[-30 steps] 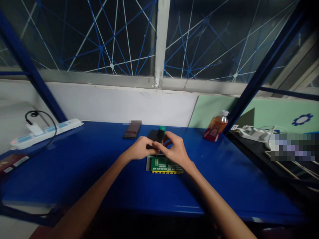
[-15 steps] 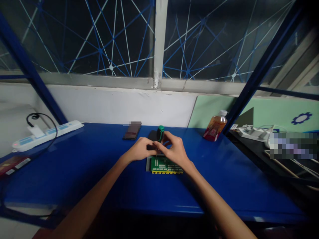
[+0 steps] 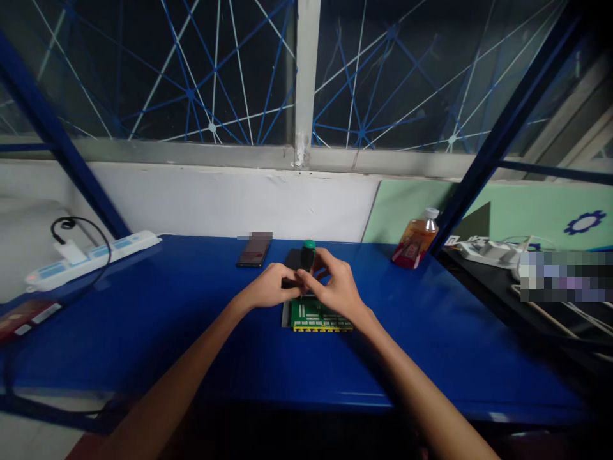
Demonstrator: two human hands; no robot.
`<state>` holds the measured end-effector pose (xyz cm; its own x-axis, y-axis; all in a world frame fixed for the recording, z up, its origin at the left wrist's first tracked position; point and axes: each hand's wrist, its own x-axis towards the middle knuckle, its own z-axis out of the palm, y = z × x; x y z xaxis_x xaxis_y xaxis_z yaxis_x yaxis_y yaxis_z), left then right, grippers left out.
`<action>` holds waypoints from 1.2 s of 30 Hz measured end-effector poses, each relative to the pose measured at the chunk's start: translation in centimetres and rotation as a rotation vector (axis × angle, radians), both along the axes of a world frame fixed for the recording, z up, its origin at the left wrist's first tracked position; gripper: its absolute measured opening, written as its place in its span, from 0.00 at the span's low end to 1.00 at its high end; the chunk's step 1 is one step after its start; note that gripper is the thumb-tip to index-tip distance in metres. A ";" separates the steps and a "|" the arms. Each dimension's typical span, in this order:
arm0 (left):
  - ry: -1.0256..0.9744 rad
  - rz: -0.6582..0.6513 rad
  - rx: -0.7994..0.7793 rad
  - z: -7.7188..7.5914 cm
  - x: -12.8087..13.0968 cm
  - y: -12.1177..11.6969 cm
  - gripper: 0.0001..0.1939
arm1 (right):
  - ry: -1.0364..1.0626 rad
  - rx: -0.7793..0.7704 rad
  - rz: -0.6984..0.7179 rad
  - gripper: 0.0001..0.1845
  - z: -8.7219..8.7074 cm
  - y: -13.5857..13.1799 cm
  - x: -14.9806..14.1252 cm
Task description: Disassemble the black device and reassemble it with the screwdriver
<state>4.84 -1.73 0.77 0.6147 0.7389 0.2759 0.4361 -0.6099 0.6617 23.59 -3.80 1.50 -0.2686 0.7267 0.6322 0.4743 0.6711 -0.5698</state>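
Observation:
A screwdriver [image 3: 308, 257] with a black and green handle stands almost upright over a green circuit board [image 3: 316, 314]. My right hand [image 3: 339, 287] is closed on it, the thumb and fingers bent round the lower handle. From the other side my left hand [image 3: 269, 285] pinches at the screwdriver's shaft, just above the board. The fingers hide the tip, so I cannot tell what it touches. Along the board's near edge runs a yellow strip, and a grey plate edge shows at its left. Behind the hands lies a dark flat object [image 3: 293, 258], partly covered.
On the blue table [image 3: 201, 377], a phone [image 3: 253, 250] lies at the back. A bottle [image 3: 416, 241] of reddish drink stands back right. A white power strip [image 3: 96, 259] with a black cable and a red box [image 3: 29, 319] are at left. Blue frame posts rise on both sides.
The screwdriver's handle turns slightly in my right hand, its green patch facing differently. Both hands stay at almost the same spot over the board. The view shifts a little.

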 end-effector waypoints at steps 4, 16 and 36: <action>-0.035 0.019 -0.012 -0.1 0.0 0.1 0.09 | 0.007 -0.009 -0.007 0.23 -0.1 0.0 -0.1; -0.019 -0.009 -0.001 -0.2 0.0 0.1 0.10 | -0.018 -0.003 -0.012 0.25 -0.3 0.0 0.0; -0.072 0.044 0.025 0.0 0.0 0.1 0.08 | -0.027 0.016 -0.008 0.25 -0.1 -0.2 0.0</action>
